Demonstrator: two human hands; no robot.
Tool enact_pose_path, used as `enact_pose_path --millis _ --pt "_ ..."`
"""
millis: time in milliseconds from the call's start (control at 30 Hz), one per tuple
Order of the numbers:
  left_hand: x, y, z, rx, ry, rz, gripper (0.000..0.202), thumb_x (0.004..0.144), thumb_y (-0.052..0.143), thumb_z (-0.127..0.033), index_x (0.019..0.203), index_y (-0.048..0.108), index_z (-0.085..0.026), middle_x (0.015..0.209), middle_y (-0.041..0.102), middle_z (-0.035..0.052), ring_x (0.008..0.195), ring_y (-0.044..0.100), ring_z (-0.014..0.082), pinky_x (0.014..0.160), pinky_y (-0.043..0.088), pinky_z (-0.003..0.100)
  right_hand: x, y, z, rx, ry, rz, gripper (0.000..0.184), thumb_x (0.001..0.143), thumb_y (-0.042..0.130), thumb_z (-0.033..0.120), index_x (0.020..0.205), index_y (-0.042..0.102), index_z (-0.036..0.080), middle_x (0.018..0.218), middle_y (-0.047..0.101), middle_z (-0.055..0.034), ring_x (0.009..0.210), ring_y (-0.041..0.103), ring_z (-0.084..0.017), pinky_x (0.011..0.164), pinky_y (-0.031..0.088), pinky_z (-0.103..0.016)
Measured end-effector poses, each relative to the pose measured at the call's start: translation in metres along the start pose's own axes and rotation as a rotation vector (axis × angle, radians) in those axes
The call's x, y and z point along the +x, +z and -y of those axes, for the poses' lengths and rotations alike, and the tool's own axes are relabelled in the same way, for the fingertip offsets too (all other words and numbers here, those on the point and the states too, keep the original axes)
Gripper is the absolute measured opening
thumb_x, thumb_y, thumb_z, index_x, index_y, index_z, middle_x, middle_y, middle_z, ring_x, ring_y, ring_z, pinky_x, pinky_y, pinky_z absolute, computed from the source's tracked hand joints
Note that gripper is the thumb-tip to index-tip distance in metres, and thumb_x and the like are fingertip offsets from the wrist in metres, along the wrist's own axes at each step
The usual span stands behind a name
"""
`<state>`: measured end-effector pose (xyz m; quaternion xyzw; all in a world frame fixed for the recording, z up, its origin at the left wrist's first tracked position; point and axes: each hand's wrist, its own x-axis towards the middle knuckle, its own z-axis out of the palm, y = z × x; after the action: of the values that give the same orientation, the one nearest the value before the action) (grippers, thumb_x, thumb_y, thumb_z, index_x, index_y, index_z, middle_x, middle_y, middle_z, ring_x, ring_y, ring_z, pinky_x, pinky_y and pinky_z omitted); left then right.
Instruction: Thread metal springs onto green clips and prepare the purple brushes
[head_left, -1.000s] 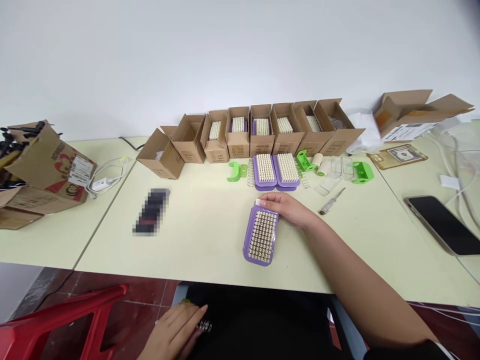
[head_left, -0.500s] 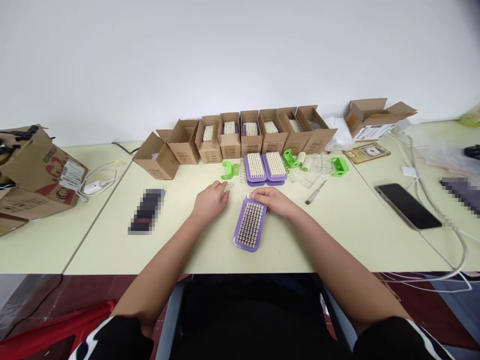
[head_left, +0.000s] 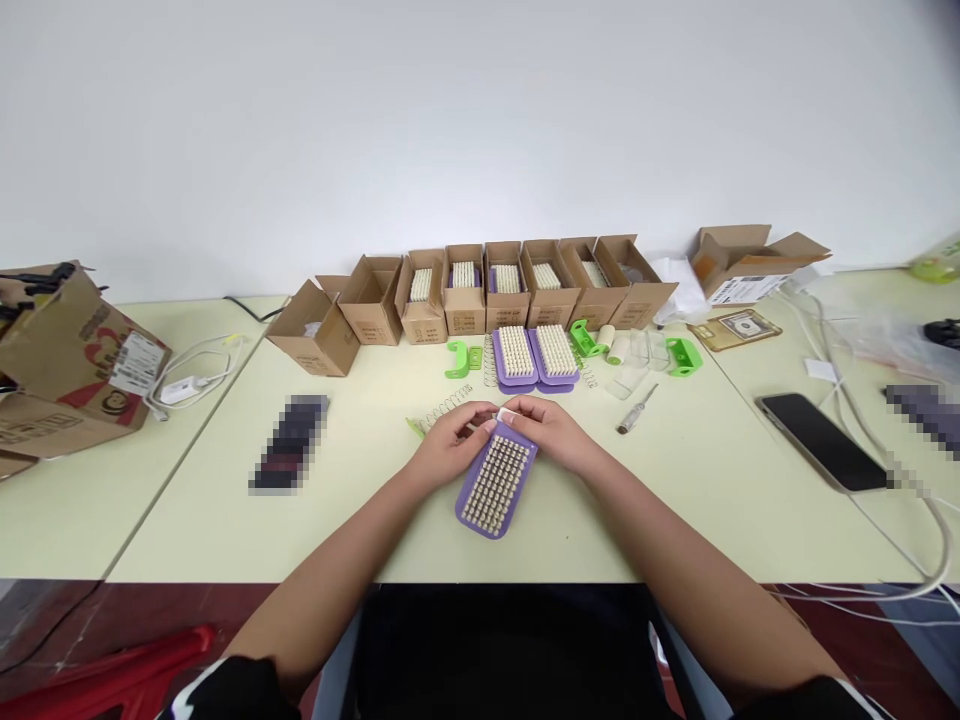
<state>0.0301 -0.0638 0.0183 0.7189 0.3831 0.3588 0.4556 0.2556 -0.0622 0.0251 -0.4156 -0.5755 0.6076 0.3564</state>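
A purple tray (head_left: 459, 505) with rows of small cream pegs tilts in front of me, its near end toward the table edge. My right hand (head_left: 551, 430) grips its far right corner, thumb on top. At the far left corner my left hand (head_left: 454, 445) is closed on the tray as well. Between the two thumbs shows a small white piece (head_left: 507, 416). Just beyond my left hand lie a wire spring (head_left: 450, 402) and a green piece (head_left: 415, 427). Two more purple trays (head_left: 517, 382) with cream pegs lie side by side farther back.
Several open cardboard boxes (head_left: 422, 325) line the wall, some with pegged trays inside. Green brackets (head_left: 682, 357), clear plastic parts (head_left: 628, 380) and a screwdriver (head_left: 637, 408) lie right of centre. A phone (head_left: 821, 440) and cables lie farther right; a big carton (head_left: 90, 370) stands left.
My left hand has moved right and nearer, from beside the spring onto the tray's far left corner. The spring and green piece now show behind it. The view has tilted slightly upward.
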Motion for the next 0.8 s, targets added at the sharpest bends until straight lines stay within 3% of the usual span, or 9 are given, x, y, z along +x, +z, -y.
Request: enact_pose_path --millis 67,167,333,533,800 --pt "0.0 -0.001 0.002 -0.225 -0.073 0.06 0.035 0.101 0.065 -0.047 0.126 0.064 -0.022 0.11 0.068 0.0071 0.096 0.065 0.0196 0.084 0.052 0.032 -0.002 0.003 0.004 -0.045 -0.054 0.004 0.033 0.095 0.071 0.054 0.1 0.072 0.022 0.094 0.068 -0.0015 0.084 0.061 -0.018 0.078 0.048 -0.031" --pt "-0.001 -0.005 0.001 -0.37 -0.104 0.112 0.034 0.097 0.073 -0.044 0.119 0.062 -0.021 0.104 0.064 0.0042 0.087 0.061 0.015 0.077 0.048 0.027 -0.005 0.003 0.009 -0.087 -0.088 0.035 0.031 0.096 0.071 0.052 0.101 0.073 0.021 0.099 0.069 -0.0028 0.092 0.061 -0.019 0.083 0.048 -0.031" --pt "-0.006 -0.007 -0.002 -0.461 -0.17 0.19 0.033 0.094 0.077 -0.041 0.112 0.059 -0.019 0.091 0.06 0.0005 0.075 0.055 0.0107 0.069 0.043 0.024 -0.008 -0.002 0.013 -0.047 -0.014 0.157 0.033 0.096 0.073 0.052 0.103 0.072 0.02 0.094 0.066 -0.002 0.084 0.058 -0.017 0.075 0.045 -0.03" --pt "-0.004 -0.005 0.013 -0.569 -0.292 0.333 0.037 0.089 0.083 -0.039 0.1 0.055 -0.019 0.08 0.054 -0.0038 0.069 0.051 0.0091 0.063 0.04 0.022 -0.002 -0.006 0.004 -0.026 0.069 0.328 0.036 0.098 0.07 0.053 0.096 0.07 0.018 0.088 0.061 -0.0007 0.078 0.052 -0.014 0.069 0.041 -0.027" --pt "0.0 -0.007 0.021 -0.603 -0.356 0.333 0.038 0.087 0.085 -0.04 0.099 0.056 -0.019 0.08 0.057 -0.003 0.069 0.053 0.0096 0.065 0.045 0.023 0.007 -0.006 -0.013 0.008 0.108 0.337 0.036 0.1 0.068 0.054 0.099 0.07 0.017 0.088 0.06 -0.0005 0.079 0.052 -0.014 0.07 0.042 -0.027"
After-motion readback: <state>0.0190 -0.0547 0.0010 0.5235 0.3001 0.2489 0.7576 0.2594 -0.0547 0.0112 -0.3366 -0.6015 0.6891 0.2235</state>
